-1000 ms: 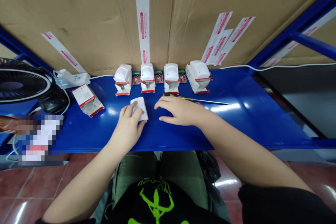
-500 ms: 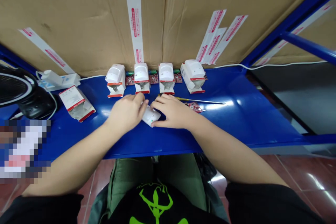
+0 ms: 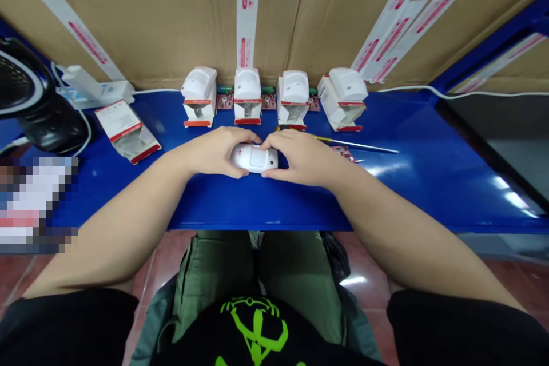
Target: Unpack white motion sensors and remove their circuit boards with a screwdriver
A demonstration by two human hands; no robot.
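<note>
A white motion sensor [image 3: 257, 159] lies crosswise at the middle of the blue table, its domed front facing up. My left hand [image 3: 217, 151] grips its left end between thumb and fingers. Around the right end closes my right hand [image 3: 302, 157], thumb at the near edge and fingers at the far edge. Just beyond the right hand is a screwdriver [image 3: 364, 144] with a yellow and black handle, partly covered by that hand. A red circuit board [image 3: 343, 152] sits beside it, also partly hidden.
Several white sensors [image 3: 247, 83] rest on small open boxes [image 3: 247, 110] along the back, with red boards [image 3: 269, 101] between them. At left are another open box [image 3: 127, 130], a power strip [image 3: 107, 93] and a black fan [image 3: 51, 108]. Cardboard [image 3: 171, 17] stands behind.
The sensor has turned from slanted to crosswise, and more of its front shows between my hands. My left hand has opened out around its end. The camera view has tilted downward.
</note>
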